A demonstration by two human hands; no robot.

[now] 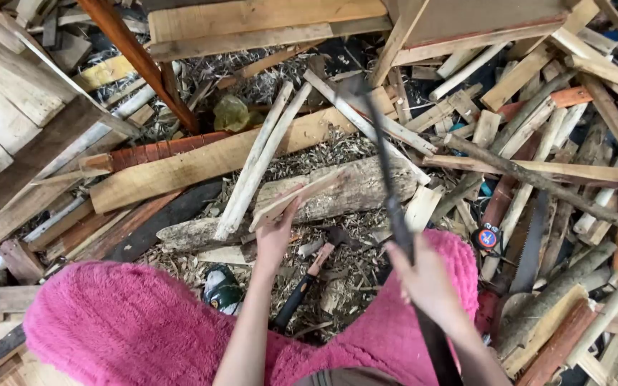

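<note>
The left hand (275,239) holds a thin, flat strip of pale wood (296,199), its fingers closed around the lower end so that the strip slants up to the right, resting against the front edge of a thick, rough log (337,191) that lies among the wood chips. The strip looks light and stiff but easily split along its grain, so a firm hold low down, well away from the end on the log, seems the safe place for fingers. The right hand (423,279) is wrapped shut around the handle of a long, dark blade (384,161), which reaches up and away over the log's far edge; it looks heavy and rigid, best gripped by the handle only. Both forearms rise from pink fleece-covered knees (123,322), elbows bent, wrists turned inward. A hammer (309,279) lies between the knees.
</note>
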